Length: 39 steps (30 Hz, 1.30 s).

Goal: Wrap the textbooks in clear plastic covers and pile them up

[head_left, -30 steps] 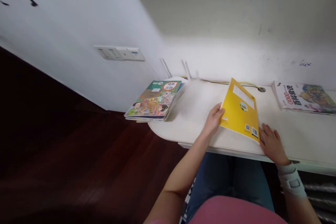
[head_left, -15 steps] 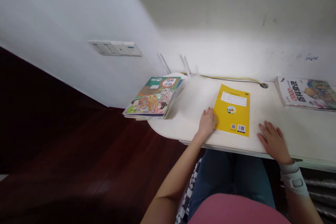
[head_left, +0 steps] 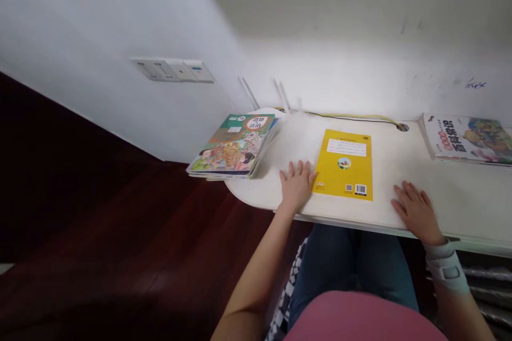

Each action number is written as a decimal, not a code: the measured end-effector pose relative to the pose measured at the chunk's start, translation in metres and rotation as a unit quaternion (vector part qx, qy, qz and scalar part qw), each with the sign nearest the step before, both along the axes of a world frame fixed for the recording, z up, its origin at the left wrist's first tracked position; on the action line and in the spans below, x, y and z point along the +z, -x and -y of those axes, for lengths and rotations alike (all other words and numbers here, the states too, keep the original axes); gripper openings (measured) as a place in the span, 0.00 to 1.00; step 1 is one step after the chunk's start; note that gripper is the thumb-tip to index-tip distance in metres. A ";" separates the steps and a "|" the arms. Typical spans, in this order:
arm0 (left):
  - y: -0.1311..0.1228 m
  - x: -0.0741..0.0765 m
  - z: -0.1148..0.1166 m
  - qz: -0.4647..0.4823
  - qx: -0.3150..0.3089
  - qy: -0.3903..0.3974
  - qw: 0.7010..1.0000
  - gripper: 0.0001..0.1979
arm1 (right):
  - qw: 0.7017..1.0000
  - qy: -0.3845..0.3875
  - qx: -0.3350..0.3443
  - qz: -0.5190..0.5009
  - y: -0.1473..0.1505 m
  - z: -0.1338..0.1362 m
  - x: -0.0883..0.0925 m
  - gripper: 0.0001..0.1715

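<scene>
A yellow book (head_left: 344, 165) lies flat on the white desk (head_left: 384, 186), with a label panel, a round picture and a barcode facing up. Just left of it, my left hand (head_left: 296, 186) rests palm down with its fingers spread; its fingertips are at the book's left edge, and I cannot tell whether they touch it. My right hand (head_left: 418, 212) lies flat on the desk to the right of the book, apart from it, fingers stretched out. A pale wrist brace (head_left: 447, 266) wraps my right wrist.
A stack of books (head_left: 236, 145) with a green illustrated cover overhangs the desk's rounded left end. Another stack (head_left: 468, 138) with a white cover lies at the right. Yellow and black cables (head_left: 360, 117) run along the wall into a hole. Sockets (head_left: 174, 70) are on the left wall.
The yellow book has shifted slightly left and turned a little straighter. My left hand has moved left from the book's edge, and its fingers have spread. My right hand has stayed in place.
</scene>
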<state>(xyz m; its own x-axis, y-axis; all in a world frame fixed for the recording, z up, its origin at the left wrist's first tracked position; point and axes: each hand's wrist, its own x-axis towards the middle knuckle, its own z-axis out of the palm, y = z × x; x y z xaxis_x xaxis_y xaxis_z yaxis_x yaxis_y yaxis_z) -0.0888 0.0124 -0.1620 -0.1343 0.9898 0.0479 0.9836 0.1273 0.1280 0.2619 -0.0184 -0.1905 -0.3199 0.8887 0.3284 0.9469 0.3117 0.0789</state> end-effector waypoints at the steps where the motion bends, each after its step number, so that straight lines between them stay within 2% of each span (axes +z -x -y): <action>1: 0.007 0.001 0.001 -0.005 0.020 -0.008 1.000 0.27 | 1.000 0.001 0.000 0.004 0.000 0.000 0.001 0.25; 4: 0.021 0.010 0.005 0.000 0.082 -0.074 0.994 0.26 | 1.000 0.004 -0.006 0.013 0.002 0.001 0.005 0.25; 6: 0.015 0.021 0.009 0.031 0.079 -0.144 0.986 0.27 | 1.000 0.003 -0.003 0.018 0.010 0.001 0.011 0.24; 7: 0.007 0.026 0.010 0.055 0.048 -0.173 0.982 0.27 | 1.000 0.002 0.006 0.018 0.016 0.001 0.015 0.23; 9: -0.019 0.033 0.008 0.106 -0.068 -0.187 0.974 0.26 | 0.999 0.004 0.038 0.011 0.033 -0.001 0.021 0.24; 11: -0.049 0.034 -0.001 0.139 -0.200 -0.130 0.961 0.25 | 0.998 0.016 0.065 -0.002 0.052 -0.004 0.025 0.25; 12: -0.061 0.032 -0.008 0.140 -0.238 -0.090 0.957 0.25 | 0.997 0.025 0.069 -0.008 0.060 -0.005 0.025 0.25; 13: -0.070 0.028 -0.017 0.132 -0.250 -0.052 0.958 0.27 | 0.997 0.035 0.071 -0.010 0.067 -0.007 0.024 0.27; 16: -0.072 0.016 -0.046 0.073 -0.186 0.007 0.980 0.32 | 0.996 0.052 0.071 -0.013 0.077 -0.008 0.017 0.31; 20: -0.039 0.006 -0.066 0.022 -0.098 0.010 0.995 0.35 | 0.996 0.055 0.071 -0.021 0.076 -0.007 0.011 0.33; 23: -0.018 0.005 -0.063 0.016 -0.040 0.012 0.999 0.37 | 0.996 0.059 0.068 -0.020 0.075 -0.006 0.011 0.32; 26: -0.011 0.005 -0.055 0.011 -0.034 0.015 0.999 0.37 | 0.995 0.060 0.069 -0.027 0.076 -0.007 0.011 0.32; 30: -0.019 0.007 -0.044 -0.015 -0.039 0.009 0.999 0.36 | 0.995 0.059 0.073 -0.030 0.075 -0.007 0.009 0.33; 35: -0.031 0.009 -0.032 -0.053 0.041 -0.001 0.998 0.41 | 0.995 0.072 0.071 -0.021 0.076 -0.007 0.010 0.32; 39: -0.032 0.009 -0.028 -0.032 0.059 0.003 0.998 0.40 | 0.995 0.065 0.068 -0.019 0.076 -0.007 0.010 0.32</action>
